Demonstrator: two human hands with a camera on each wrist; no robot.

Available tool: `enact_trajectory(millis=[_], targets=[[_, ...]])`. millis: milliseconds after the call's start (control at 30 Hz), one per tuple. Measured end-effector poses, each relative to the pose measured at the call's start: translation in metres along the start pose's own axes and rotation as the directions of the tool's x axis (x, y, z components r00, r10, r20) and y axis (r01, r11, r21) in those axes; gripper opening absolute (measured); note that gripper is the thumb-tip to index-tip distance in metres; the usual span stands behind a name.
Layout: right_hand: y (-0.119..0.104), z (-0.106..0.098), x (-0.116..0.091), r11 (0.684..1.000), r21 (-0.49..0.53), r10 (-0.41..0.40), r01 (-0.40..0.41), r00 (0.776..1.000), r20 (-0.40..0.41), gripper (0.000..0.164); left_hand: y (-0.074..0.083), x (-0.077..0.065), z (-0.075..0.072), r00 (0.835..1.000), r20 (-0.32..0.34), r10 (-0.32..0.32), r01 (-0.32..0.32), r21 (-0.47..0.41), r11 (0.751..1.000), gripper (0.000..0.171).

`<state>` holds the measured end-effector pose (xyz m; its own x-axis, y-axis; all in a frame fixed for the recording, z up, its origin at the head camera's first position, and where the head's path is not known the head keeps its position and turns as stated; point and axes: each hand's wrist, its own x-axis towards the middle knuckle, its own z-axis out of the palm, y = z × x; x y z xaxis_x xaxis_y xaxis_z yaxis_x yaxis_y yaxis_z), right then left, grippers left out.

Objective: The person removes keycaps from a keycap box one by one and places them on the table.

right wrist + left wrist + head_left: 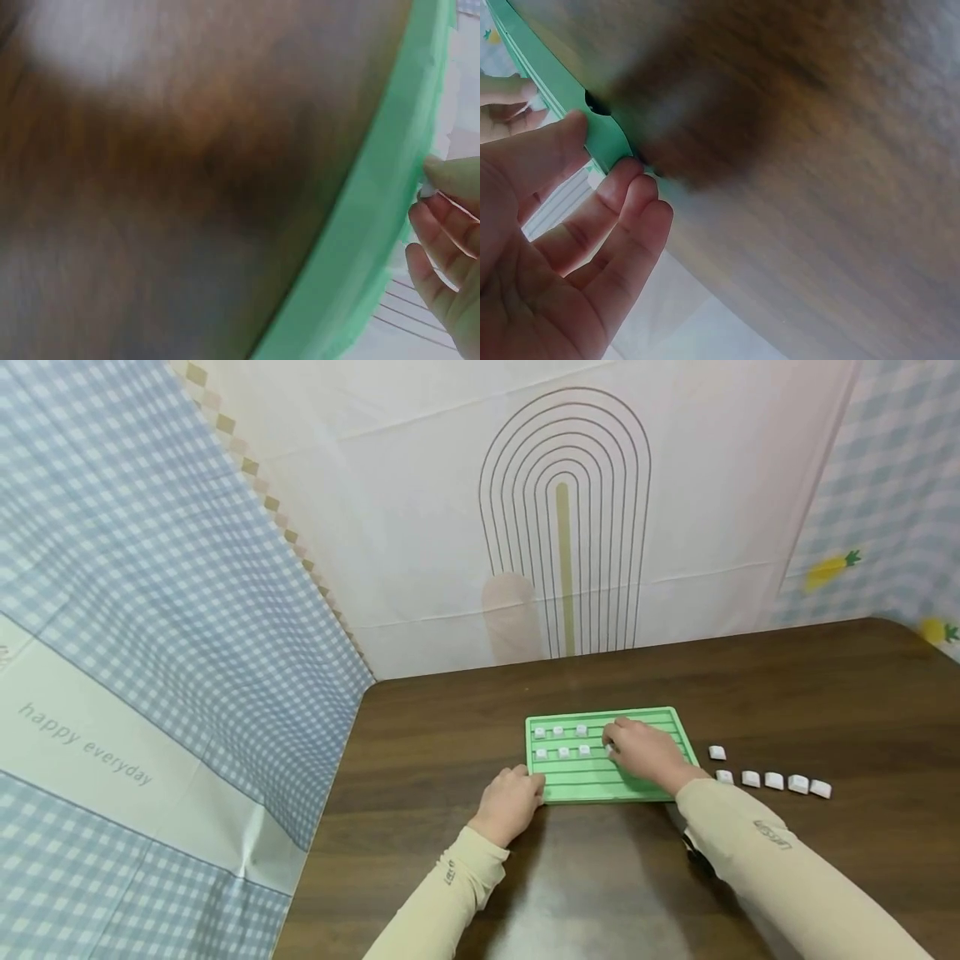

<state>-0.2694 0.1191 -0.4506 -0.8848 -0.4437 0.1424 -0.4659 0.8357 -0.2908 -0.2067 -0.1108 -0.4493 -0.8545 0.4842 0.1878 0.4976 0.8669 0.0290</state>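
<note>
A green grooved board (585, 789) lies on the table, with several white keycaps (563, 752) in two rows on its left part. My left hand (512, 802) holds the board's near-left corner; the left wrist view shows the thumb on one side of the edge and the fingertips (622, 176) at the other. Over the board's right half, my right hand (647, 750) pinches a white keycap (427, 190) between thumb and fingers, at the end of the second row. Most of that keycap is hidden by the fingers.
To the right of the board, a loose row of several keycaps (774, 781) lies on the brown wooden table (420, 735), with a single keycap (717, 752) just behind it. A patterned cloth (420, 527) hangs behind the table's far edge, and checked cloth (225, 610) at the left.
</note>
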Motion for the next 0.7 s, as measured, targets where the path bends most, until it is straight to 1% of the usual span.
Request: enact_trajectory(millis=[100, 167, 267, 333, 433, 500, 600, 700], targets=[[0.010, -0.017, -0.008, 1.000, 0.021, 0.017, -0.016, 1.000, -0.026, 0.019, 0.001, 0.001, 0.000, 1.000, -0.002, 0.005, -0.005, -0.010, 1.000, 0.019], [0.022, -0.032, -0.014, 0.998, 0.027, 0.051, -0.050, 0.998, -0.045, 0.022, 0.001, 0.001, -0.001, 1.000, -0.008, 0.005, -0.005, -0.012, 1.000, 0.019], [0.047, -0.053, -0.030, 0.992, 0.011, 0.127, -0.127, 0.991, -0.046, 0.023, 0.000, 0.001, -0.002, 1.000, -0.005, -0.001, 0.001, -0.014, 1.000, 0.019], [0.065, -0.061, -0.042, 0.982, 0.009, 0.191, -0.191, 0.981, -0.020, 0.023, 0.000, 0.001, -0.002, 1.000, 0.002, -0.001, 0.002, -0.021, 1.000, 0.019], [0.091, -0.066, -0.060, 0.965, -0.009, 0.264, -0.263, 0.964, 0.045, 0.024, 0.002, 0.001, -0.002, 1.000, 0.020, -0.006, 0.007, -0.041, 0.999, 0.017], [0.103, -0.063, -0.067, 0.957, -0.011, 0.288, -0.288, 0.953, 0.095, 0.025, 0.002, 0.001, -0.003, 0.999, 0.029, -0.014, 0.016, -0.042, 0.999, 0.016], [0.114, -0.056, -0.075, 0.953, -0.006, 0.301, -0.303, 0.942, 0.146, 0.026, 0.002, 0.001, -0.003, 0.999, 0.042, -0.027, 0.029, -0.041, 0.999, 0.016], [0.118, -0.051, -0.078, 0.949, 0.005, 0.310, -0.315, 0.938, 0.157, 0.027, 0.002, 0.001, -0.003, 0.999, 0.042, -0.022, 0.024, -0.042, 0.999, 0.016]])
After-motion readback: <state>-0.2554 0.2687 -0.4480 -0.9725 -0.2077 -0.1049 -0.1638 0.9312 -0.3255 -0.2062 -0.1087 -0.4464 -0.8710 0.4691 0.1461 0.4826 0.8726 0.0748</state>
